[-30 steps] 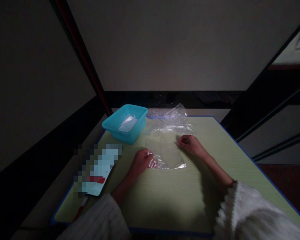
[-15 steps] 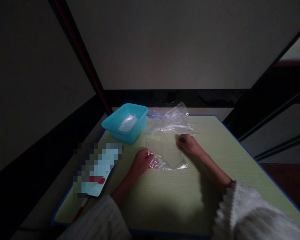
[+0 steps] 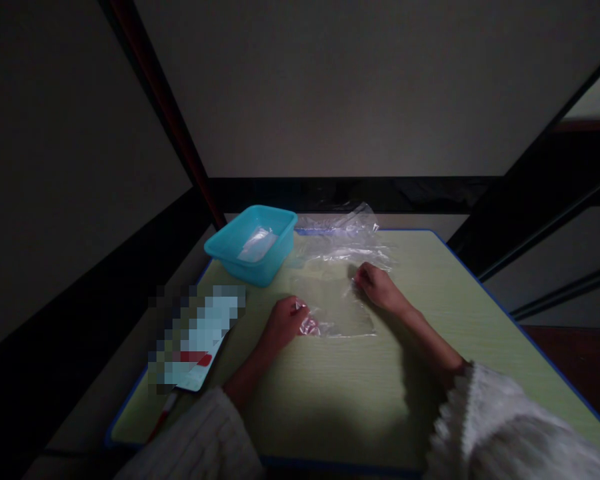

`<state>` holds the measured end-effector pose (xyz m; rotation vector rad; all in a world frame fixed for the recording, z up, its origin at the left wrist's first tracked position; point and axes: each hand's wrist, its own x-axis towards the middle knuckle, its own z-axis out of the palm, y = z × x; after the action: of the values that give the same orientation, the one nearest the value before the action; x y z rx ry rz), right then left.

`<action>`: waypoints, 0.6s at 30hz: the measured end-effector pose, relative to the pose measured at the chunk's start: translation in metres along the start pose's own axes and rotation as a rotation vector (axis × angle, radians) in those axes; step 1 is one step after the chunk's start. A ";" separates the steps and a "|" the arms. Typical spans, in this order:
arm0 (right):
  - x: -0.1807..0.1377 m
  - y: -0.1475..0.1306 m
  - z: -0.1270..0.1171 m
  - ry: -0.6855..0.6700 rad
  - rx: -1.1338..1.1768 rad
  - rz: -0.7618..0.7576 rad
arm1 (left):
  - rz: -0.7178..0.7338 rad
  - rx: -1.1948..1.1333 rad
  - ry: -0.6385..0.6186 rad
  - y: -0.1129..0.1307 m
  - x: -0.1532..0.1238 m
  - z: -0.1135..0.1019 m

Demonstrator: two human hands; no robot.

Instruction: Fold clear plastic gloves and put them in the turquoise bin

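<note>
A clear plastic bag (image 3: 336, 308) lies flat on the pale green table (image 3: 330, 393) between my hands. My left hand (image 3: 285, 321) is closed, pinching the bag's near left corner. My right hand (image 3: 377, 285) is closed too, its fingers pinching the bag's far right edge. More crumpled clear plastic bags (image 3: 343, 239) lie just behind, toward the table's far edge. Both my sleeves are white and knitted.
A turquoise plastic tub (image 3: 253, 243) stands at the far left of the table with a clear folded bag inside. A flat white and red packet (image 3: 195, 340) lies near the left edge. Dark walls and a slanted post stand behind the table.
My right hand has shifted slightly away from me along the bag's edge. My left hand has stayed on its corner.
</note>
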<state>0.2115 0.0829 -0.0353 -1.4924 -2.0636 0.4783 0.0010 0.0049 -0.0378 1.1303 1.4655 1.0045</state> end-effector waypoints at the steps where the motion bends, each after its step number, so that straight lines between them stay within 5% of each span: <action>1: 0.000 0.000 0.001 0.007 -0.003 0.002 | -0.008 -0.004 0.005 0.000 0.000 0.000; 18: -0.003 -0.001 0.003 0.048 -0.056 0.017 | -0.053 -0.077 0.041 0.016 -0.009 -0.004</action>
<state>0.2094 0.0799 -0.0381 -1.5399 -2.0438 0.3909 -0.0002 -0.0002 -0.0198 1.0161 1.4696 1.0436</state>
